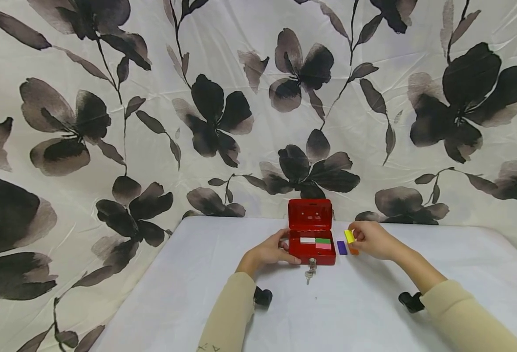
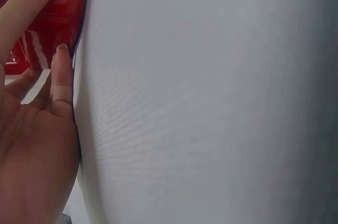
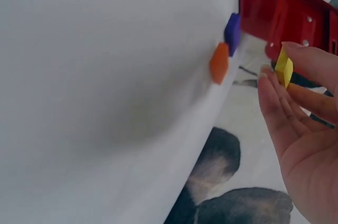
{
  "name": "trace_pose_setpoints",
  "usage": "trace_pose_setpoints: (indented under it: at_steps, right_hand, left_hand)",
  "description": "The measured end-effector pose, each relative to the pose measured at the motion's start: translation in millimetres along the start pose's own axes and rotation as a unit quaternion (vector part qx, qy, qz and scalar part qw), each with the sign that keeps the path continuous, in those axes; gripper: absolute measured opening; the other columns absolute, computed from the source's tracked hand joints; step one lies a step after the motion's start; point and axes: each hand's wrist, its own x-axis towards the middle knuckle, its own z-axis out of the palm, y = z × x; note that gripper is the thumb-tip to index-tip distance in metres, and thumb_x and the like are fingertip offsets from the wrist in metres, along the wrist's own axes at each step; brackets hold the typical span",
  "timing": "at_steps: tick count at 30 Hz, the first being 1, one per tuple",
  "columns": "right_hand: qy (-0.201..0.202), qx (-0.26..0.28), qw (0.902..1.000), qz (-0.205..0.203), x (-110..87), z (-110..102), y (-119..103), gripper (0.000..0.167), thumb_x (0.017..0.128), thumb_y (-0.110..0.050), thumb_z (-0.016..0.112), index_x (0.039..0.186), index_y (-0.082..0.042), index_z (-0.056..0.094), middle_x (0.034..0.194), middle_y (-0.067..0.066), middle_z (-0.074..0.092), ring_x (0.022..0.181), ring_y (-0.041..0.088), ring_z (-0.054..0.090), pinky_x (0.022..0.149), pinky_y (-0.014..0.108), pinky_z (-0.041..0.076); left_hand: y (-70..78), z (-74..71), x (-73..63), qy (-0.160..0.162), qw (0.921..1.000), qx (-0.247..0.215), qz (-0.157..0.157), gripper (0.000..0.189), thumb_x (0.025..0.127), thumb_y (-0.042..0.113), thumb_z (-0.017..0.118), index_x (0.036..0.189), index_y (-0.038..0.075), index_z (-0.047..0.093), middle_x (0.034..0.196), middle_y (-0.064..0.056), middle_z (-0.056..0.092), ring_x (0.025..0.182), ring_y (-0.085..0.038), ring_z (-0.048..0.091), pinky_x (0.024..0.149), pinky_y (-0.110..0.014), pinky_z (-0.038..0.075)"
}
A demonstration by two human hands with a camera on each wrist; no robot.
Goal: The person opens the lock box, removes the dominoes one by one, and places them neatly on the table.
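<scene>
A small red metal cash box [image 1: 297,254] stands on the white table with its lid [image 1: 310,215] raised. White [image 1: 307,240], green [image 1: 323,241] and pink [image 1: 323,246] blocks lie inside it. My left hand [image 1: 272,250] holds the box's left side, thumb along the front and fingers at the side wall. To the right of the box, my right hand [image 1: 375,239] pinches a yellow block [image 3: 285,70] between thumb and fingertips, lifted off the table. Beneath and beside it lie an orange block [image 3: 219,63] and a purple block [image 1: 341,248].
Keys [image 1: 309,276] hang from the lock at the front of the box. The white tabletop [image 1: 311,322] ends just behind the box, where a floral cloth [image 1: 223,186] hangs. Black wrist devices [image 1: 264,297] sit at both cuffs.
</scene>
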Motion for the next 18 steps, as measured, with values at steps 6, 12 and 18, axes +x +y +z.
trace_pose_setpoints:
  at_steps: [6,12,18]
  right_hand:
    - [0.005,-0.020,0.9996,-0.017,-7.2,-1.7,17.7,0.037,0.085,-0.003,0.080,0.115,0.011,0.064,0.085,0.004,0.060,0.077,0.016,0.054,0.072,0.032,0.052]
    - [-0.006,-0.028,0.9992,-0.026,-9.2,-5.8,30.5,0.032,0.084,0.001,0.078,0.111,0.011,0.064,0.086,0.007,0.062,0.077,0.018,0.055,0.074,0.037,0.053]
    - [-0.021,-0.035,0.9991,-0.014,-7.7,-5.0,39.3,0.030,0.083,-0.001,0.079,0.108,0.009,0.065,0.086,0.008,0.063,0.078,0.019,0.056,0.075,0.038,0.053]
  left_hand:
    - [-0.8,-0.5,-0.7,-0.003,1.0000,0.002,-0.002,0.095,0.077,0.021,0.090,0.157,0.019,0.037,0.125,-0.004,0.056,0.115,-0.025,0.049,0.103,-0.049,0.049]
    - [-0.4,-0.8,-0.1,-0.005,1.0000,-0.006,0.003,0.093,0.078,0.021,0.090,0.156,0.019,0.039,0.127,-0.005,0.055,0.116,-0.025,0.048,0.101,-0.049,0.049]
    - [0.3,-1.0,-0.6,-0.002,1.0000,-0.005,0.002,0.094,0.077,0.020,0.090,0.156,0.018,0.038,0.128,-0.005,0.055,0.116,-0.025,0.049,0.102,-0.050,0.049]
